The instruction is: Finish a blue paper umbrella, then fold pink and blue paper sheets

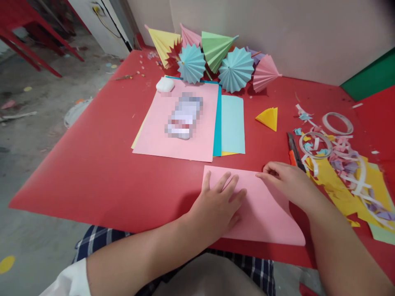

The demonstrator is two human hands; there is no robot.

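A sheet of pink paper (262, 220) lies near the front edge of the red table. My left hand (216, 205) rests flat on its left part with the fingers spread. At the paper's far right, my right hand (285, 181) pinches the edge between thumb and curled fingers. The paper's right side curves, as if bent over on itself; whether it is creased I cannot tell. Just beyond my right hand is a box cutter (294, 151) with an orange and black body.
Colored paper sheets (173, 146) lie beyond, bearing a blurred phone (185, 115) and a white case (165, 84). Pleated paper umbrellas (236, 70) line the wall. A folded yellow wedge (269, 118) sits mid-table. Tape rolls (338, 123) and paper scraps (342, 164) spread at right.
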